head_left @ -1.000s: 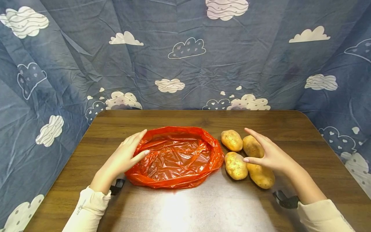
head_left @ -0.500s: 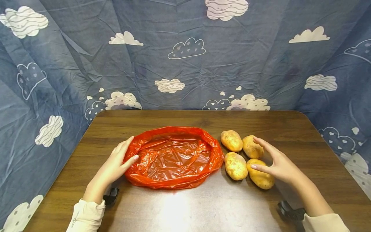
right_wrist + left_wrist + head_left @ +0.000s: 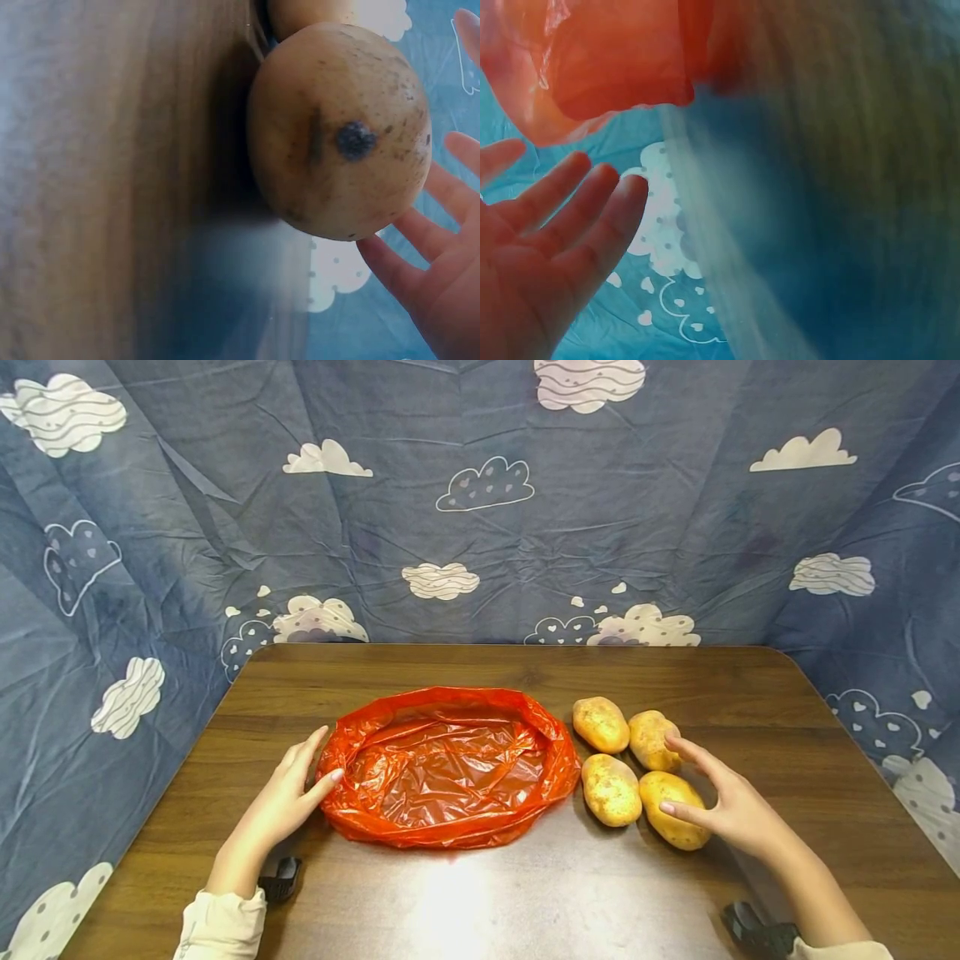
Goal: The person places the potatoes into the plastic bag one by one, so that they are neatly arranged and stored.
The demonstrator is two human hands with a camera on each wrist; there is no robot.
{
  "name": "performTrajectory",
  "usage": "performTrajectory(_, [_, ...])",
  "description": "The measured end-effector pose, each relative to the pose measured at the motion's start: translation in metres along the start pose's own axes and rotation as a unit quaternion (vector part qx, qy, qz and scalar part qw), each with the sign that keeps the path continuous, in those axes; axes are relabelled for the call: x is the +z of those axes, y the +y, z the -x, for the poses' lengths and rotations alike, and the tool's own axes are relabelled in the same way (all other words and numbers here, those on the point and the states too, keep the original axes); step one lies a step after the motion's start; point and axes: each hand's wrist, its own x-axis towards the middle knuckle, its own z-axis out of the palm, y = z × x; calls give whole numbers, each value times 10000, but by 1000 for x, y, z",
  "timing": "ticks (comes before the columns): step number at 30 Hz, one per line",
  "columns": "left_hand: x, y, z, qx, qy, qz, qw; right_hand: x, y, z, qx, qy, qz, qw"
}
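A red plastic bag (image 3: 450, 835) lies on the table with its mouth spread wide and its edge rolled. At its left edge is my left hand (image 3: 285, 802), fingers extended; the left wrist view shows its fingers (image 3: 592, 217) apart from the red plastic (image 3: 615, 60). Several potatoes lie to the right of the bag, among them a front left potato (image 3: 611, 791) and a front right potato (image 3: 675, 810). My right hand (image 3: 738, 806) is beside the front right one, holding nothing, with fingers spread. In the right wrist view a potato (image 3: 341, 135) fills the middle, close to the fingers.
The wooden table (image 3: 525, 902) has a bright glare at its front. Behind it hangs a blue curtain (image 3: 480, 543) with white clouds. Black straps sit at both wrists, such as the left strap (image 3: 281, 878). Two more potatoes, including a back left potato (image 3: 600, 724), lie farther back.
My left hand has drawn back to the left, from over the bag to its edge. The right hand has slid right and toward me, uncovering more of the potatoes. Bag and potatoes stay put.
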Motion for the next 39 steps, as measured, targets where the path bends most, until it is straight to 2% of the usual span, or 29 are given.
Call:
performTrajectory(4, [1,-3,1,-135,-77,307,9994,2,3,5,-8,104,39,9999])
performTrajectory(10, [0,-9,1,-154,-233,678,9973,7,6,12,124,123,5,9998])
performTrajectory(18, [2,-14,3,-194,-591,1551,9859,10,9,18,377,67,-444,9983])
performTrajectory(22, [3,-16,3,-211,-649,1781,9816,11,11,21,399,104,-339,9986])
performTrajectory(28, [3,-16,3,-236,-690,2051,9760,13,12,25,459,128,-208,9986])
performTrajectory(39, [3,-14,4,-249,-648,2158,9740,16,16,26,329,336,-170,9987])
